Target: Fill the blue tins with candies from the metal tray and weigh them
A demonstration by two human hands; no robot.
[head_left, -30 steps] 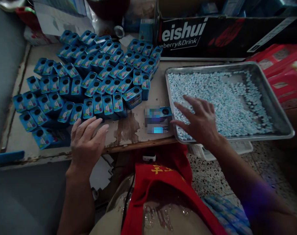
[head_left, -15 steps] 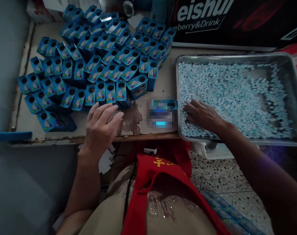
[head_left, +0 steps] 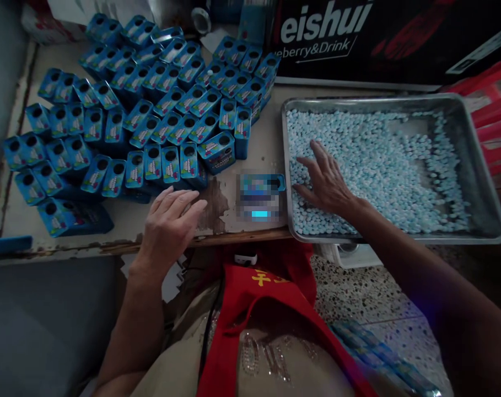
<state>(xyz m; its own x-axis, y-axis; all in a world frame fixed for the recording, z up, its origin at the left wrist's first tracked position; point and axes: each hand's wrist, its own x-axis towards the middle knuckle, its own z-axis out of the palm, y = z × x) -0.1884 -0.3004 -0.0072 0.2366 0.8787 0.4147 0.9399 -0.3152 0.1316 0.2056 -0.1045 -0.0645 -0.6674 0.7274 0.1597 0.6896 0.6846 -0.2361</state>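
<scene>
Speckled floor (head_left: 349, 298) shows beneath the near edge of a worn tabletop (head_left: 267, 138), with a red apron (head_left: 270, 286) right against it. At that edge the left hand (head_left: 170, 223) rests palm down, fingers loosely curved, nothing visible in its grasp; its underside is hidden. Just beyond and to its left stand many blue containers (head_left: 152, 165), most with a dark round hole on top. Between the hands, a pixelated patch hides most of another blue item (head_left: 280, 182), close beside the metal tray (head_left: 399, 239) and nearer the right hand (head_left: 327, 184). That hand is spread, palm down, above the tray's left part, with pale blue pellets (head_left: 357, 165) directly below it; whether the fingertips touch them is unclear. The tray's long axis runs left to right, extending well past the hand's right side. Farther back sits a black carton (head_left: 391, 71).
</scene>
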